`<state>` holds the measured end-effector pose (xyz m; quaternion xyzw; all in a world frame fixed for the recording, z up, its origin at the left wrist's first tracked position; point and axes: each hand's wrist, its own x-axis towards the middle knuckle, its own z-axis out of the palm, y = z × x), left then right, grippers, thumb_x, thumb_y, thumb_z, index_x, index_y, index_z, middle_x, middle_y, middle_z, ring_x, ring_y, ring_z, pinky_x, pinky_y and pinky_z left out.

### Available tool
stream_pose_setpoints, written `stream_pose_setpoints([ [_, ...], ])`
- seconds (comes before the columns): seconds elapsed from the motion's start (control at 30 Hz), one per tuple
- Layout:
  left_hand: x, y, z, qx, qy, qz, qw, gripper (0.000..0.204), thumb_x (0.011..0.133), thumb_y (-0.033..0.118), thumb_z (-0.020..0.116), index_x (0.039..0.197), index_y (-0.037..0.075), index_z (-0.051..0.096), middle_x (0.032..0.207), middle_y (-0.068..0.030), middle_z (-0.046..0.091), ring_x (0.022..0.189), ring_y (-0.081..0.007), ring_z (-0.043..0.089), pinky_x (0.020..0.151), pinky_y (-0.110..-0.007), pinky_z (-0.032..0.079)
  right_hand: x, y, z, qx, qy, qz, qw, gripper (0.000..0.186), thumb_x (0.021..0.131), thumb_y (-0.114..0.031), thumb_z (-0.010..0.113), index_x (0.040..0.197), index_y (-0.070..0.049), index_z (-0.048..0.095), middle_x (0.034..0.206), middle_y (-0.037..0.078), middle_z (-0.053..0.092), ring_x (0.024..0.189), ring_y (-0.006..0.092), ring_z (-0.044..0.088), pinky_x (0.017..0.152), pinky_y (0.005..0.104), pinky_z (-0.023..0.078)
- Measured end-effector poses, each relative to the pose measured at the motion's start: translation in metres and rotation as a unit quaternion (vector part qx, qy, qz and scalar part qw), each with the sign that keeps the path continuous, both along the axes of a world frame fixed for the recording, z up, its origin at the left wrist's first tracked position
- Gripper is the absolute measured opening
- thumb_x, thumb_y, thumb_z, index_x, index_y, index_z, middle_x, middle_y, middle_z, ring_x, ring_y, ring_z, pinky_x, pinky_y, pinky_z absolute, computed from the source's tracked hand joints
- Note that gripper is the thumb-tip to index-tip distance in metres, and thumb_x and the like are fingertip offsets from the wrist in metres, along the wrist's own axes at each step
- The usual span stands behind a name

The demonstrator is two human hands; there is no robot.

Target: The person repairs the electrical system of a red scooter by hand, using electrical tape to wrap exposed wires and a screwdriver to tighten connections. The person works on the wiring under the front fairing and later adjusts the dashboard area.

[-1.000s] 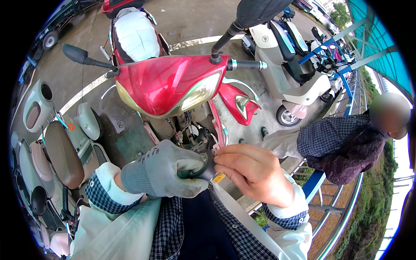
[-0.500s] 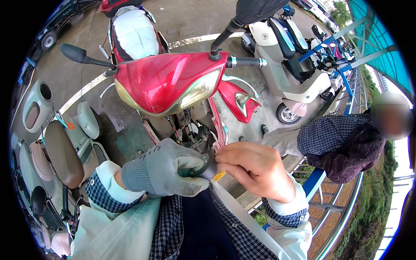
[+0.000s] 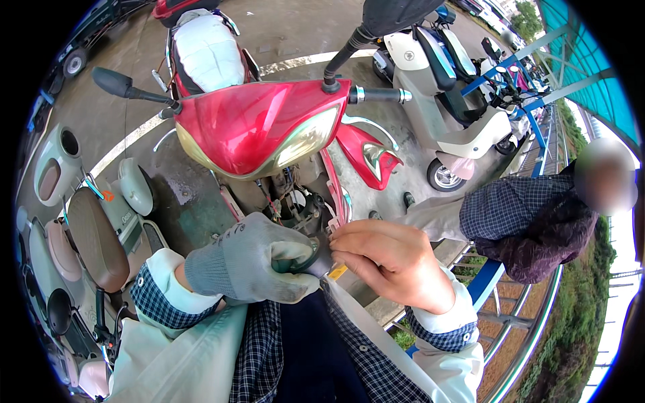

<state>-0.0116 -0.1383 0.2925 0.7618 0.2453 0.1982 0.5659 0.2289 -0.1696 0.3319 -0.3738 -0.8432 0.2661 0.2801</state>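
My left hand (image 3: pixel 245 262), in a grey work glove, is closed around a rounded dark green and grey part (image 3: pixel 321 258), whose exact kind I cannot make out. Bare, my right hand (image 3: pixel 393 265) is pinched at the part's right side, beside a small yellow piece (image 3: pixel 338 271). Whatever sits between those right fingertips is mostly hidden by them. Both hands are close together in front of my chest. Just beyond them stands a red scooter (image 3: pixel 262 124), its front opened up, with wires and dark inner parts (image 3: pixel 295 201) showing below the headlight.
A red panel with a lamp (image 3: pixel 373 158) lies at the scooter's right. White scooters (image 3: pixel 463 131) are parked beyond it. At the right, another person (image 3: pixel 517 215) sits by a blue and silver railing (image 3: pixel 487 282). More scooters (image 3: pixel 97 235) stand close on the left.
Both hands and the part have shifted very slightly left. The part is turned a little, and the grip of each hand looks the same.
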Motion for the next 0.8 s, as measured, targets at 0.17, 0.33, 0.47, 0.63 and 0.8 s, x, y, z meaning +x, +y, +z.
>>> stream_pose_setpoints([
  [0.17,0.0,-0.001,-0.006,0.014,-0.003,-0.011,1.0,0.022,0.079,0.025,0.077,0.089,0.005,0.075,0.074,-0.0071,0.068,0.066,-0.0177,0.065,0.063,-0.028,0.049,0.001,0.0,-0.001,-0.016,-0.006,0.009,1.0,0.014,0.079,-0.002,0.076,0.092,-0.001,0.071,0.096,0.012,0.071,0.084,0.0268,0.071,0.07,0.0336,0.057],
  [0.33,-0.001,0.0,0.0,0.026,0.015,-0.014,0.999,0.023,0.08,0.025,0.076,0.09,0.005,0.075,0.075,-0.0071,0.068,0.066,-0.0164,0.064,0.064,-0.028,0.049,-0.001,-0.001,-0.001,0.002,-0.02,0.01,1.0,0.016,0.079,0.0,0.074,0.095,0.0,0.07,0.096,0.012,0.071,0.084,0.0273,0.071,0.072,0.034,0.057],
  [0.47,-0.001,0.0,0.002,-0.051,0.012,0.002,0.999,0.022,0.078,0.024,0.076,0.09,0.006,0.075,0.074,-0.0064,0.066,0.065,-0.0178,0.062,0.063,-0.028,0.048,0.0,-0.001,-0.001,-0.014,0.006,-0.022,1.0,0.018,0.079,0.003,0.073,0.097,0.0,0.069,0.097,0.013,0.071,0.084,0.0276,0.071,0.072,0.034,0.057],
  [0.63,-0.001,0.003,0.005,0.018,-0.009,0.01,1.0,0.025,0.081,0.024,0.073,0.089,0.002,0.065,0.076,-0.0114,0.06,0.063,-0.0231,0.055,0.063,-0.033,0.048,-0.003,-0.011,-0.002,0.022,-0.019,-0.046,0.999,0.02,0.08,-0.005,0.072,0.099,-0.003,0.067,0.104,0.011,0.069,0.081,0.03,0.067,0.069,0.0357,0.055],
  [0.8,0.002,-0.001,0.01,0.075,0.013,0.014,0.997,0.025,0.08,0.024,0.074,0.083,0.004,0.06,0.074,-0.0118,0.059,0.064,-0.0301,0.058,0.061,-0.036,0.048,-0.006,-0.012,-0.007,0.138,-0.058,-0.026,0.988,0.023,0.078,-0.004,0.072,0.099,-0.002,0.064,0.099,0.012,0.067,0.074,0.0294,0.067,0.062,0.0358,0.055],
])
